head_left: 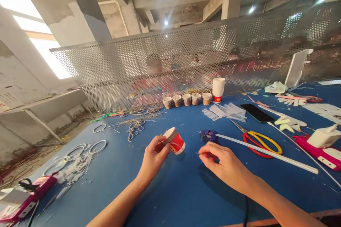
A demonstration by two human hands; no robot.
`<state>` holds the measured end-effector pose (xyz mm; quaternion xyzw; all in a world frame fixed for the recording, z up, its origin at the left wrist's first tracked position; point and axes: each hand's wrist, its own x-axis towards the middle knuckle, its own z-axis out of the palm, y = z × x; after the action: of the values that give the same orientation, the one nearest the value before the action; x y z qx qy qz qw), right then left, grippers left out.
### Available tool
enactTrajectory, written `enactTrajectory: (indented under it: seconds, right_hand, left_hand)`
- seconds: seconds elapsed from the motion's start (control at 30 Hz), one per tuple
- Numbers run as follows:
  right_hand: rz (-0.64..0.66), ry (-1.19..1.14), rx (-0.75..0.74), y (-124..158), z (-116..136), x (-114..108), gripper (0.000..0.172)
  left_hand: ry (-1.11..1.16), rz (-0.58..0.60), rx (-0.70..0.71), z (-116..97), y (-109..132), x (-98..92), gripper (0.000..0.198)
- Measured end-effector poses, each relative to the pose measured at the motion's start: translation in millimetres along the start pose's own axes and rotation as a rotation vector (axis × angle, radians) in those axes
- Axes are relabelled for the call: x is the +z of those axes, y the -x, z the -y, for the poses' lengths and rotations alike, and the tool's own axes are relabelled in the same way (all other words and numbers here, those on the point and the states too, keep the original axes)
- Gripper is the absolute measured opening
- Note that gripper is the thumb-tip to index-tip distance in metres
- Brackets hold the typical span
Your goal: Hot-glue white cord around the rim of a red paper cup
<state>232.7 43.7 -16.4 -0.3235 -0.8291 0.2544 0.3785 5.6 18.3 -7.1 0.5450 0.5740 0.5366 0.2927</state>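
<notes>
My left hand [153, 156] grips a small red and white paper cup [178, 144], tilted above the table. Brown cord lies around its rim, partly hidden by my fingers. To its right, the fingertips of my right hand [225, 161] are pinched together; a tiny clear bit seems to show at them, too small to name. Just beyond that hand lies a blue glue gun [208, 135] with a long white glue stick [266, 151] running out of its back. Red and yellow-handled pliers [259, 143] lie under the stick.
Several cord-wrapped cups [187, 100] and a stack of paper cups [218, 88] stand along the perforated metal screen [133, 67]. Clear strips [226, 111], a phone [257, 112] and power strips [319, 152] lie right. Cords [136, 127] and white rings [98, 147] lie left.
</notes>
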Motion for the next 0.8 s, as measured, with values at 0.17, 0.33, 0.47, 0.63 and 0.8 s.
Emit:
enactTrajectory:
  seconds: [0.17, 0.33, 0.47, 0.63, 0.8]
  right_hand:
    - [0.094, 0.112, 0.178, 27.8, -27.7, -31.7, 0.022]
    - [0.167, 0.313, 0.346, 26.8, -59.9, -56.8, 0.033]
    - [0.083, 0.393, 0.407, 11.2, -80.7, -63.5, 0.019]
    - [0.111, -0.045, 0.431, -0.2, -81.4, -53.8, 0.033]
    - [-0.037, -0.219, 0.49, -12.3, -69.6, -22.7, 0.029]
  left_hand:
    - [0.073, 0.023, -0.046, -0.5, -1.5, 1.9, 0.02]
    - [0.08, 0.048, -0.058, 2.3, -3.2, 4.5, 0.019]
    - [0.059, 0.008, -0.047, 4.2, -6.5, 3.0, 0.021]
    - [0.043, -0.04, -0.051, 3.8, -10.7, 1.0, 0.021]
    - [0.052, -0.064, -0.037, 8.3, -15.6, 0.9, 0.02]
